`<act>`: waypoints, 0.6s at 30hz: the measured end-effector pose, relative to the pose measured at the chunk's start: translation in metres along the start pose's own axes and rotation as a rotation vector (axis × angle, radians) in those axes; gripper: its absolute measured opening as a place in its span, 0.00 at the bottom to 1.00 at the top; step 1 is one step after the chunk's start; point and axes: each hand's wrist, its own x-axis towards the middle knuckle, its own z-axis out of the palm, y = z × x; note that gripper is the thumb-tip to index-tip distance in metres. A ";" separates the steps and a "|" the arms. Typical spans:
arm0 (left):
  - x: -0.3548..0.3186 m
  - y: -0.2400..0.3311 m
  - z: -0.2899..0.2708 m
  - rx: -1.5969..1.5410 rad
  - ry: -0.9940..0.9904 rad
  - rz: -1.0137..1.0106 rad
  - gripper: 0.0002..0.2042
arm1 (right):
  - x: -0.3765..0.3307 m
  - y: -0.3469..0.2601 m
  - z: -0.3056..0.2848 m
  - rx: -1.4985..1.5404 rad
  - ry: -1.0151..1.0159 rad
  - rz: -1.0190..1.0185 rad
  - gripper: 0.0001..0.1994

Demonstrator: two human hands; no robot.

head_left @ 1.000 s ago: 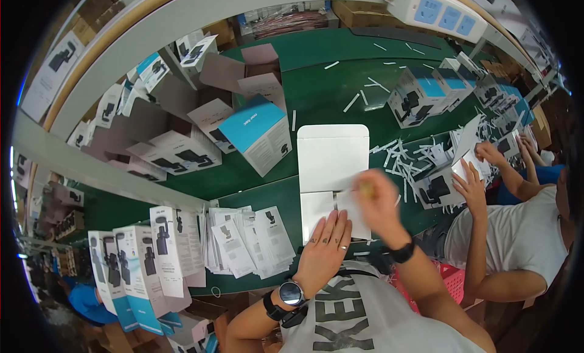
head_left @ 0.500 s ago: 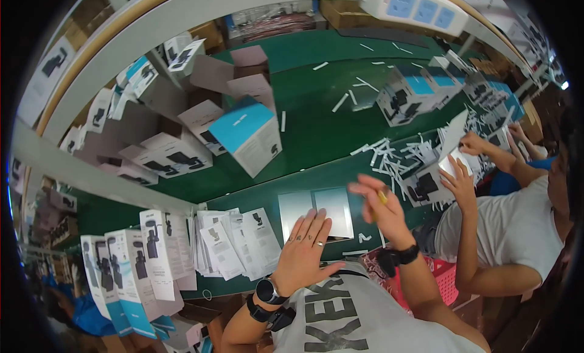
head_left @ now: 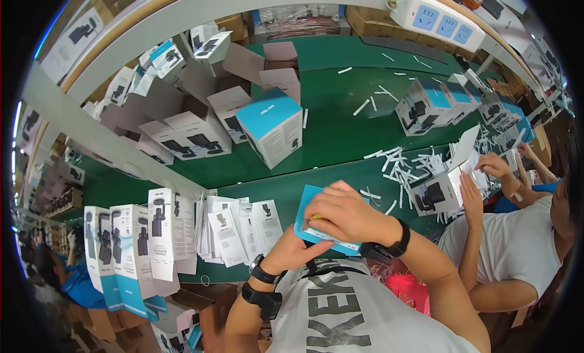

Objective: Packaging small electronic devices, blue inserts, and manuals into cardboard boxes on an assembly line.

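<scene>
A carton with a blue face [head_left: 307, 198] and a white printed strip is tilted up in front of my body. My left hand [head_left: 292, 246] grips it at the lower left, thumb along the near edge, its other fingers mostly hidden. Bent over that carton, my right hand [head_left: 340, 213] is closed on a small yellow tool [head_left: 316, 218] that shows only in part, so its kind is unclear. To the left of my hands lie stacked printed leaflets [head_left: 234, 231].
Folded white-and-blue cartons [head_left: 137, 249] stand at the left edge. An upright blue-topped box [head_left: 272, 126] is beyond, near open brown-lined boxes [head_left: 182, 125]. White paper strips [head_left: 398, 176] are scattered to the right, where a co-worker's hand [head_left: 471, 198] touches another box [head_left: 435, 195].
The silvery panels under my left hand are out of sight; a blue-faced carton is now tilted up there. My right hand has come in from the right, down onto it.
</scene>
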 end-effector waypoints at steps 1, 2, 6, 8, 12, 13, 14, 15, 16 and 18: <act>0.000 0.000 0.001 0.025 -0.010 0.018 0.15 | 0.008 0.005 0.007 -0.047 0.020 -0.062 0.08; 0.000 0.000 0.001 0.049 -0.021 0.036 0.15 | 0.012 0.008 0.011 -0.093 0.040 -0.123 0.08; -0.001 0.004 -0.001 0.047 -0.028 0.065 0.15 | 0.007 0.007 0.018 0.018 0.029 -0.076 0.08; -0.003 0.006 -0.002 0.040 -0.023 0.066 0.15 | -0.003 0.006 0.012 0.034 -0.012 -0.070 0.07; -0.004 -0.002 -0.005 0.051 -0.010 0.056 0.15 | -0.005 -0.007 -0.001 0.107 -0.088 -0.009 0.07; -0.006 -0.007 -0.005 0.063 0.006 0.043 0.16 | -0.003 -0.015 -0.006 0.148 -0.099 0.042 0.07; -0.005 -0.007 -0.005 0.073 0.013 0.031 0.16 | -0.004 -0.019 -0.007 0.187 -0.104 0.100 0.07; -0.006 -0.006 -0.004 0.073 0.003 0.030 0.16 | -0.008 -0.017 -0.004 0.186 -0.097 0.106 0.07; -0.003 0.005 -0.003 0.287 0.052 0.127 0.21 | -0.014 -0.012 0.001 0.273 -0.081 0.102 0.08; 0.001 0.024 -0.002 0.706 0.153 0.333 0.32 | -0.029 -0.006 0.008 0.444 -0.048 0.090 0.10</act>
